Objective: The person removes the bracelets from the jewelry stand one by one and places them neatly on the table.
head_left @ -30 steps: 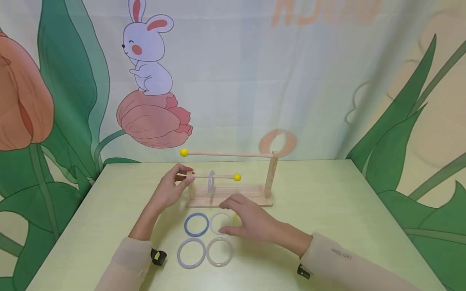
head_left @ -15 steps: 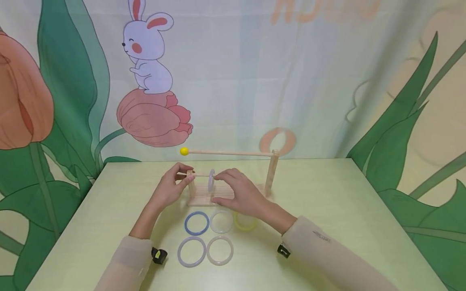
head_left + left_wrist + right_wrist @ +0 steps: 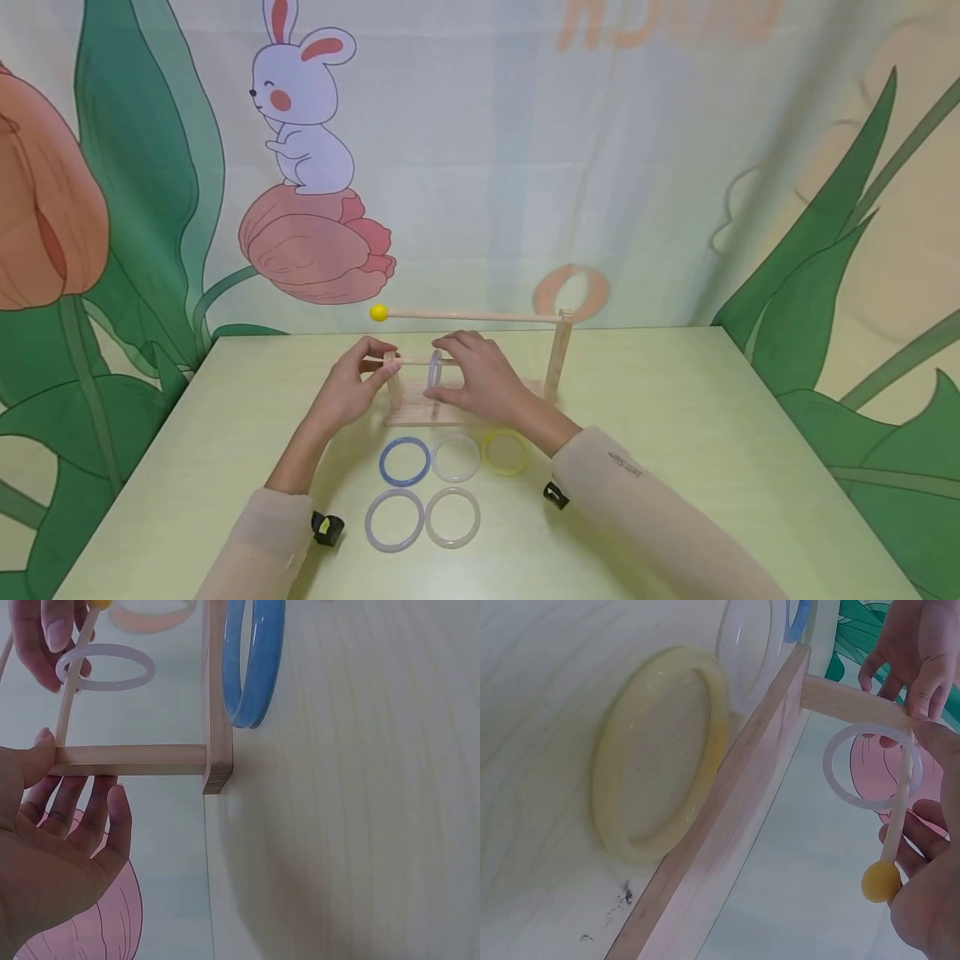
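A wooden stand [image 3: 408, 412] has two upright posts with dowels. My left hand [image 3: 351, 387] grips the top of its short left post [image 3: 135, 759], thumb in front and fingers behind. A pale lilac bangle [image 3: 112, 684] hangs on the lower dowel [image 3: 69, 712], which ends in a yellow ball [image 3: 881, 881]. My right hand [image 3: 483, 375] reaches around this bangle, thumb and fingers spread apart. In the right wrist view the thumb tip [image 3: 930, 735] is right at the bangle's edge. Its fingers reach past the dowel, and the bangle's lower end hangs free in the left wrist view.
In front of the stand lie several bangles: blue [image 3: 405, 462], clear [image 3: 456, 459], yellow [image 3: 506, 452], lilac [image 3: 394, 520] and pinkish [image 3: 452, 517]. The upper dowel [image 3: 472, 316] with its yellow ball crosses above the hands. A printed curtain [image 3: 480, 167] hangs behind the table.
My right hand has moved up and left from above the loose bangles to the hanging bangle, uncovering the yellow one. My left hand stays on the post; the hanging bangle keeps its place.
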Tool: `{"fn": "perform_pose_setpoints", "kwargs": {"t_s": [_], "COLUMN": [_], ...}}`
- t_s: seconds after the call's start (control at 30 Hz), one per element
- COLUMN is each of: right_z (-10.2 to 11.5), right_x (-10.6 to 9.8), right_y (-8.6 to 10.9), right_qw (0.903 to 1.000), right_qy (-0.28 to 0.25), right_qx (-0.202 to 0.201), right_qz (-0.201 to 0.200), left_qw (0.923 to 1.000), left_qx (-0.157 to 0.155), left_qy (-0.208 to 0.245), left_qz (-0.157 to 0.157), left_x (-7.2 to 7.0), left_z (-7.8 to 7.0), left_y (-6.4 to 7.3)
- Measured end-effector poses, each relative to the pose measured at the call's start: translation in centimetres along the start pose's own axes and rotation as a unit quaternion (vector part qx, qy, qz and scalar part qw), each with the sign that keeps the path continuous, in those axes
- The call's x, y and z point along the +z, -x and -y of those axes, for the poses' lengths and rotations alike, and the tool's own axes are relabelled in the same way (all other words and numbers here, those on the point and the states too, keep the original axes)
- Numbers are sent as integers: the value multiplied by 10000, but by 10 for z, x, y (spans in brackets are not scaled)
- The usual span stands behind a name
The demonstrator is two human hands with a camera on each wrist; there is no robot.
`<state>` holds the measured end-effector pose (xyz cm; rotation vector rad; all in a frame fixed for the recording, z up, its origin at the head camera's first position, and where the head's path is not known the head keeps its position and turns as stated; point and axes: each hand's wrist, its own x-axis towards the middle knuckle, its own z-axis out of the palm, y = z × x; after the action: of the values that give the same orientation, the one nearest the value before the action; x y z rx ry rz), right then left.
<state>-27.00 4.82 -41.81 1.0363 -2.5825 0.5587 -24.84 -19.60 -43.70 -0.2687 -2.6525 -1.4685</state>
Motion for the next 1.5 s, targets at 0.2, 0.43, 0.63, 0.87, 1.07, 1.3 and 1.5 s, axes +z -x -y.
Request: {"fn": "perform_pose_setpoints", "kwargs": {"t_s": [0.2,0.43,0.63,0.87,1.07,1.3,1.5], "right_z": [-2,-3,-4,-6,-7,-8,-6], "right_x": [3,2,5,7,6,7,6], "right_y": [-5,-8,-8,-8,-8,-9,-11], "right_qw": [9999,9996,9995,9995,9992,9987,9980], "right_qy": [13,49,129,151,108,80,103], "right_qx": [68,162,141,128,185,247,303], "right_qz": [119,216,247,259,348,448,548], "left_qw": [10000,10000,10000,10000,10000,9999,10000], "left_qx": [19,70,28,15,4,25,3], "left_qy": [2,60,56,66,55,85,54], "left_qz": [8,11,25,18,36,49,42], "left_x": [0,-1,0,0,-1,0,-1], "left_z": [1,0,0,0,0,0,0], "left_y": [0,0,1,1,0,1,1]}}
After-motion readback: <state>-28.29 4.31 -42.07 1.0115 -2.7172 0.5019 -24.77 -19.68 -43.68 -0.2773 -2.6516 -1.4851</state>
